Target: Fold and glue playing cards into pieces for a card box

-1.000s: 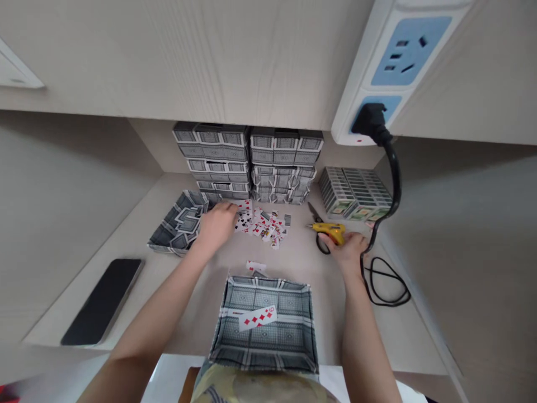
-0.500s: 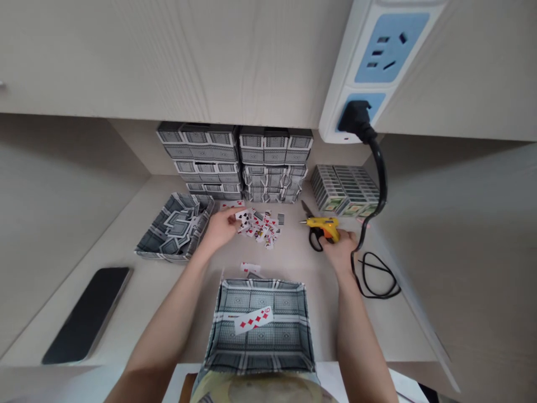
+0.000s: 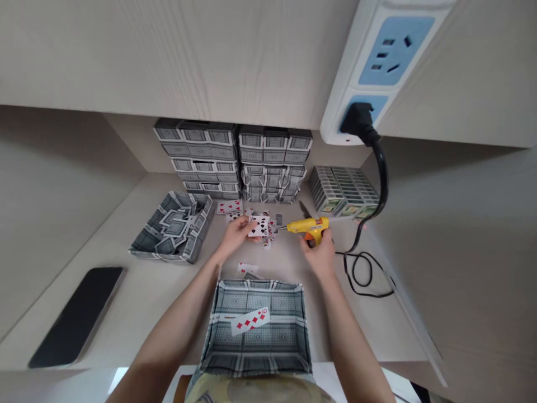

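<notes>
My left hand [image 3: 235, 235] is closed on a playing card [image 3: 259, 225], its black-suit face turned up, over a loose pile of card pieces [image 3: 268, 240]. In my right hand [image 3: 320, 252] is a yellow glue gun [image 3: 309, 225], lifted off the table, with its nozzle pointing left toward the card and a small space between them. Nearest me stands an open box made of playing cards [image 3: 257, 366], and a cut six-of-diamonds strip [image 3: 250, 321] lies inside it. Another card strip [image 3: 247, 267] rests just beyond that box.
At left are a card-made tray [image 3: 140, 253] with folded cards [image 3: 174, 224] and a black phone [image 3: 78, 316]. Stacked card boxes [image 3: 210, 151] and card packs [image 3: 344, 190] line the back. Scissors [image 3: 305, 209] lie behind the glue gun. Its cord [image 3: 369, 294] coils at right, below a power strip [image 3: 396, 50].
My right hand has picked the glue gun up from beside the scissors and moved it left. My left hand has brought a card rightward, away from the pile's left side.
</notes>
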The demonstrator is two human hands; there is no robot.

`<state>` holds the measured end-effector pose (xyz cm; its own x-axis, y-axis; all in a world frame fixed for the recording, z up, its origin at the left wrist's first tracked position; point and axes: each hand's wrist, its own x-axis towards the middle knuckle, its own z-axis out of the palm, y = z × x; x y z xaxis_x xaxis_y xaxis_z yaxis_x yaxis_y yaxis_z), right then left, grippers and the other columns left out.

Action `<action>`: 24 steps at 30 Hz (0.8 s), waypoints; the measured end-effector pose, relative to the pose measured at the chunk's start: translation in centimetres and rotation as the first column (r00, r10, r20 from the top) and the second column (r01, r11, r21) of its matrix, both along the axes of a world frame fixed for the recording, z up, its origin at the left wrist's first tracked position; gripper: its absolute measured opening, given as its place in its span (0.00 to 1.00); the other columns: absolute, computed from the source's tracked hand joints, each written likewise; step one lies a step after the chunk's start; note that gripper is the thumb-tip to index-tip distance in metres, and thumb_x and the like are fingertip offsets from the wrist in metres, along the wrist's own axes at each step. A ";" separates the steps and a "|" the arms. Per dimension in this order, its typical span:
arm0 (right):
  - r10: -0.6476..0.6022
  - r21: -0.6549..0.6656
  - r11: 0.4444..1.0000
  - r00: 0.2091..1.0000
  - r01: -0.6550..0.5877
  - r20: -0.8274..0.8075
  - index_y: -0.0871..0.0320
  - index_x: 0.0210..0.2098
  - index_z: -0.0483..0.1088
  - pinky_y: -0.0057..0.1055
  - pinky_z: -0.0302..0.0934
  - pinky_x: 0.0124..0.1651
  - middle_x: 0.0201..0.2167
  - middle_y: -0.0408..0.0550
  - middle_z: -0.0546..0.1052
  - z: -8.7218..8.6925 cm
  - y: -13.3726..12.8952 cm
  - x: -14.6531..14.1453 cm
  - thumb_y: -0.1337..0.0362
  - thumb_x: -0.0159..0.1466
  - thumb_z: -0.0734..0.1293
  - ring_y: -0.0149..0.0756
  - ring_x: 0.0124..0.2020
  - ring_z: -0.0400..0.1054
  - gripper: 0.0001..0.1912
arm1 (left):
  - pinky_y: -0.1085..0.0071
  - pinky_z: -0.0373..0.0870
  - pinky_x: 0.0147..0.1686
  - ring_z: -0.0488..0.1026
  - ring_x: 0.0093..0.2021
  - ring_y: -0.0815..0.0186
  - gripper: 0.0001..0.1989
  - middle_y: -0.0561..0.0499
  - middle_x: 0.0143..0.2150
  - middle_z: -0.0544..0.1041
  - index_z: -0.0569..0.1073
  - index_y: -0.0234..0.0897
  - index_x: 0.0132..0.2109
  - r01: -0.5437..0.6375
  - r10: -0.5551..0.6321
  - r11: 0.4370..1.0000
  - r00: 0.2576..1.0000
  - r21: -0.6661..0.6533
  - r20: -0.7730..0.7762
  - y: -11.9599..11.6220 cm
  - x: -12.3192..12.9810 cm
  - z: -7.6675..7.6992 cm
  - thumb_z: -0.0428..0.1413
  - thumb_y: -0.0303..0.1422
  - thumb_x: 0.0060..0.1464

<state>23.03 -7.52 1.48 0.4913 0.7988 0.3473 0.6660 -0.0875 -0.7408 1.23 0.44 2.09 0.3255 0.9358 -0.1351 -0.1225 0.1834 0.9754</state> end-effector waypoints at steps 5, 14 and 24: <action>-0.007 0.008 1.000 0.993 0.007 0.121 0.58 0.32 0.61 0.33 0.58 0.31 0.26 0.47 0.69 -1.3 0.3 -0.4 0.51 0.51 0.63 0.38 0.28 0.63 0.17 | 0.73 0.68 0.21 0.70 0.19 0.69 0.14 0.56 0.21 0.72 0.65 0.34 0.31 0.034 -0.032 0.995 0.999 0.093 -0.016 -0.8 0.9 -0.3 0.56 0.42 0.46; 0.028 -0.047 0.999 0.977 -0.019 0.211 0.58 0.29 0.61 0.33 0.57 0.32 0.25 0.47 0.67 -1.8 0.4 -1.0 0.54 0.54 0.61 0.38 0.28 0.62 0.13 | 0.75 0.63 0.22 0.69 0.22 0.69 0.12 0.55 0.21 0.71 0.66 0.35 0.29 0.136 -0.125 0.972 0.990 0.193 -0.071 -1.4 0.9 -0.3 0.54 0.41 0.48; 0.030 -0.016 1.000 0.964 -0.027 0.265 0.59 0.29 0.61 0.35 0.58 0.34 0.26 0.48 0.67 -2.1 0.3 -0.6 0.58 0.57 0.58 0.39 0.30 0.62 0.10 | 0.73 0.66 0.25 0.69 0.22 0.70 0.13 0.56 0.22 0.71 0.65 0.35 0.30 0.135 -0.139 0.983 0.990 0.124 0.019 -1.5 0.9 -0.2 0.56 0.41 0.46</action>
